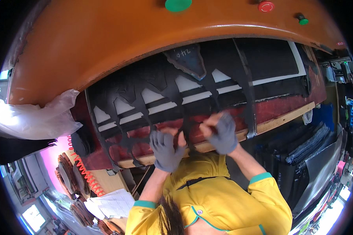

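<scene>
A black sheet (186,133) with rows of cut-out openings lies over the red board, its thin strips hanging toward me. My left hand (166,150), in a grey glove with bare fingertips, is over the sheet's near edge. Its thumb and fingers stand apart, and I see nothing between them. To its right, my right hand (223,135), gloved alike, hovers by the strips with bent fingers. Motion blurs those fingertips, so any hold there is unclear. Farther back, a dark metal cutting die (188,62) with chalk marks rests on the black material.
An orange machine head (117,35) with green and red buttons overhangs the work. The red board (268,111) has a wooden front rail (288,118). Clear plastic film (39,113) hangs at left, above a coiled red hose (88,174) and papers (110,204). Dark sheets (302,156) stand at right.
</scene>
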A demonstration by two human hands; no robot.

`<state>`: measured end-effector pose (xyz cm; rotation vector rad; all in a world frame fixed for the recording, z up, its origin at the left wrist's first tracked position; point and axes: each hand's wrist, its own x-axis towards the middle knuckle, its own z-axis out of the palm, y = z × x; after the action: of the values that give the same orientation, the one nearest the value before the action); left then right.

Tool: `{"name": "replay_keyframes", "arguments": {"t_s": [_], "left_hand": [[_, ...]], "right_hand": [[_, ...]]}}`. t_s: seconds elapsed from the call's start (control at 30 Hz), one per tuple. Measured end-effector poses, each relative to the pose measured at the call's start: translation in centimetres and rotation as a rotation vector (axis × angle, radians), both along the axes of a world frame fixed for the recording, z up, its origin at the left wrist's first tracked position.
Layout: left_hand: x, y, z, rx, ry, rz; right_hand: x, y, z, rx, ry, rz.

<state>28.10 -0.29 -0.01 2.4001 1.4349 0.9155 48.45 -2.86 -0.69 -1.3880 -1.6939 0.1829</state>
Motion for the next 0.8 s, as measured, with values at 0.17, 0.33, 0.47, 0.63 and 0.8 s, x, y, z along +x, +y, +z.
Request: {"name": "replay_keyframes", "arguments": {"t_s": [0.17,0.33,0.47,0.63,0.8], "left_hand": [[3.4,6.4,0.2,0.121,0.166,0.065],[3.1,4.1,-0.9,0.168,0.264,0.032],[2.3,1.6,-1.4,0.071,0.293,0.032],[1.3,0.1,-0.7,0.007,0.267,0.047],[0.6,-0.6,-1.0,0.027,0.275,0.064]], "right_hand": [[2.0,8.3,2.4,-0.065,-0.207,-0.209],[0.8,11.2,2.8,-0.362,-0.314,0.020],[1.9,9.2,2.4,-0.356,-0.109,0.146],[4.7,6.9,3.5,-0.389,0.973,0.285],[7.6,5.6,5.4,-0.315,0.831,0.211]]}}
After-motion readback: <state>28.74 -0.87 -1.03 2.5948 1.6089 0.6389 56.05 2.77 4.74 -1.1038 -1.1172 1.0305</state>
